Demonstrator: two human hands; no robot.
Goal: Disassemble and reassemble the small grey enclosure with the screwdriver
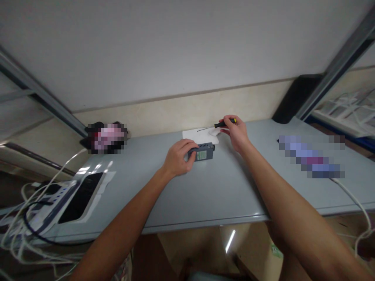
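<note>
My left hand (179, 157) is closed around one end of a small dark grey box-shaped device (208, 152) with vent slots along its top and a pale green label on its side. The device stands on the grey-blue table (187, 199). To its upper right, my right hand (236, 130) pinches the black and yellow handle of a screwdriver (220, 124). The thin shaft points left, over a white sheet of paper (190, 135) that lies near the wall. Apart from the device, the screwdriver touches nothing I can make out at its tip.
A dark-screened tablet (82, 197) lies at the left beside a power strip (57, 207) and tangled white cables (19, 242). Blurred-out items sit at back left (107, 137) and right (310, 156). A black cylinder (297, 97) leans in the back right corner.
</note>
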